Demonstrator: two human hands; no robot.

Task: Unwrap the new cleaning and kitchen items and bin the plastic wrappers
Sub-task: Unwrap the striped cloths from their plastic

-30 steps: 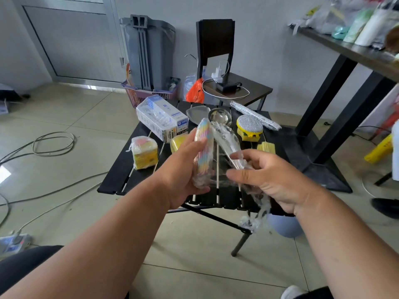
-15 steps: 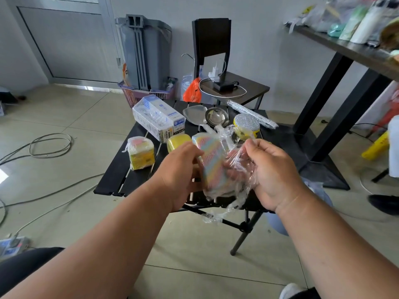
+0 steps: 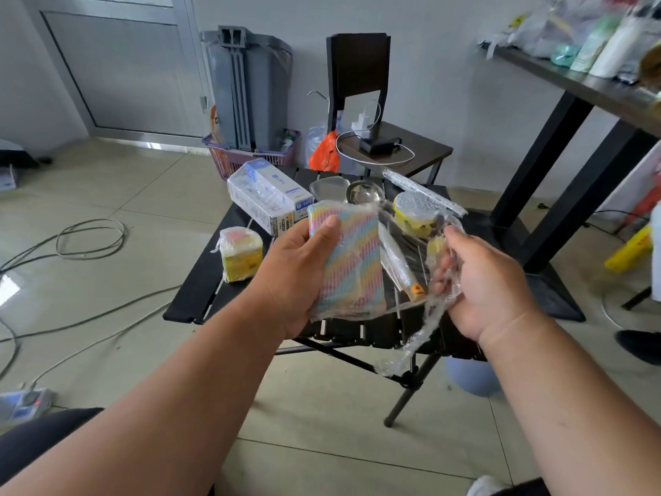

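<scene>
So mid-unwrap: left hand [image 3: 286, 277] grips rainbow-striped sponge cloth [image 3: 352, 261], right hand [image 3: 479, 281] at 3 o'clock pinches loose cling film [image 3: 434, 277]. Next, probably: tug film clear, then bin.

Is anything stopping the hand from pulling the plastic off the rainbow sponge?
Nothing visible blocks it. The left hand holds the rainbow sponge above the black table, and the right hand already has its grip on the clear plastic wrapper, which hangs loose below.
</scene>
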